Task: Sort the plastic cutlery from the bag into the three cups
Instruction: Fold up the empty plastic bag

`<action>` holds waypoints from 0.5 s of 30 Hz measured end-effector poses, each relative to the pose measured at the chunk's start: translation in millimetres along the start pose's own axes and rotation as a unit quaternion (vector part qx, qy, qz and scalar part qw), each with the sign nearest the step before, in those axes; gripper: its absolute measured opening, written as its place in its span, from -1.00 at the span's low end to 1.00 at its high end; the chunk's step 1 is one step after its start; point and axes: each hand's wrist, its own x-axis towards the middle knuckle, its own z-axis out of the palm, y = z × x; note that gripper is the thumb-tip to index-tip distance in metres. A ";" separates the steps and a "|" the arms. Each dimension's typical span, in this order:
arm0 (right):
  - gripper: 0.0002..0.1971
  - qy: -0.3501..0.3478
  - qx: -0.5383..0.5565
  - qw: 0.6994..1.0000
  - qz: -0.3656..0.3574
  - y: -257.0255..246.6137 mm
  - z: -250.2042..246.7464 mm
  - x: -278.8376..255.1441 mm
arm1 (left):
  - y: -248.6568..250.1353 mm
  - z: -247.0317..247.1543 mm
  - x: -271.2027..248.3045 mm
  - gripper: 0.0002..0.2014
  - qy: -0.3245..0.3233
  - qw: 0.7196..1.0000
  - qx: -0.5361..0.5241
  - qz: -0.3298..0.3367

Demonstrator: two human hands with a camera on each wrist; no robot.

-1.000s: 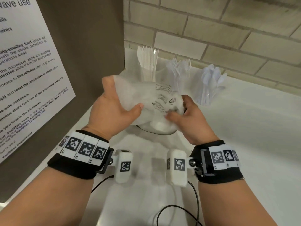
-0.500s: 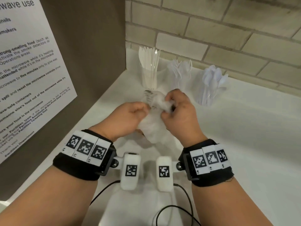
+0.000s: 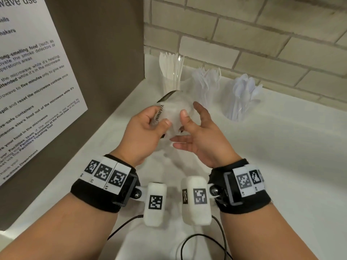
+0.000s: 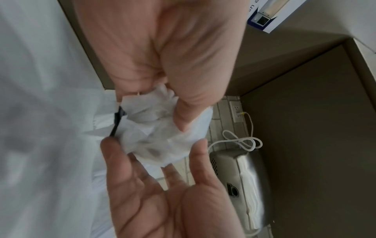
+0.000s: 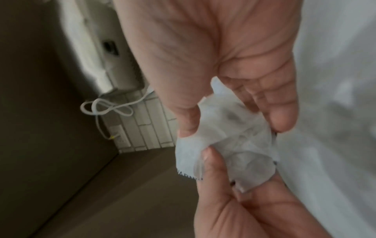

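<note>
Translucent bag: a crumpled, thin plastic bag (image 3: pixel 173 117) printed with a black warning, held between both hands above the white counter (image 3: pixel 281 166); no cutlery shows inside.
Left hand (image 3: pixel 144 132): thumb and curled fingers pinch the bag.
Right hand (image 3: pixel 195 136): fingers spread and relaxed, touching the bag without gripping.
Cups: three clear plastic cups by the brick wall hold knives (image 3: pixel 171 72), forks (image 3: pixel 206 81) and spoons (image 3: pixel 242 94), apparently sorted.
Risk: a loose bag could swing into the nearby knife cup and tip it.

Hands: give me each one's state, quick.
Left hand: grips the crumpled bag, thumb and fingers curled on it.
Right hand: open, fingers spread, fingertips touching the bag.
</note>
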 end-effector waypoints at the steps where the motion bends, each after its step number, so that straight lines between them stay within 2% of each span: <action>1: -0.32 -0.016 0.037 0.999 0.007 0.2 -0.5 0.9 | 0.6 1.8 -1.4 -0.78 -0.031 0.999 -0.031 -0.005; 3: -0.33 -0.038 0.086 0.996 0.011 1.1 -2.1 2.1 | 0.7 2.5 -2.9 -0.72 -0.069 0.991 -0.111 -0.030; 5: -0.38 -0.047 0.114 0.992 0.007 3.4 -4.1 2.2 | -0.9 0.5 -1.3 -0.66 -0.082 0.978 -0.181 -0.069; 8: -0.56 -0.033 0.082 0.996 -0.017 6.5 -3.8 -0.4 | -3.6 -2.8 0.9 -0.56 -0.091 0.970 -0.198 -0.106; 11: -0.86 -0.017 0.026 0.999 -0.032 7.7 -1.9 -1.0 | 0.7 -5.0 4.1 -0.72 -0.054 0.991 -0.078 -0.099; 13: -0.86 -0.001 0.026 0.999 -0.030 7.0 -0.3 -0.2 | 2.8 -9.1 7.5 -0.88 0.009 0.996 0.067 -0.059; 15: -0.86 0.052 0.057 0.996 -0.052 6.7 1.8 2.9 | 3.6 -16.1 9.0 -0.85 0.066 0.984 0.162 -0.037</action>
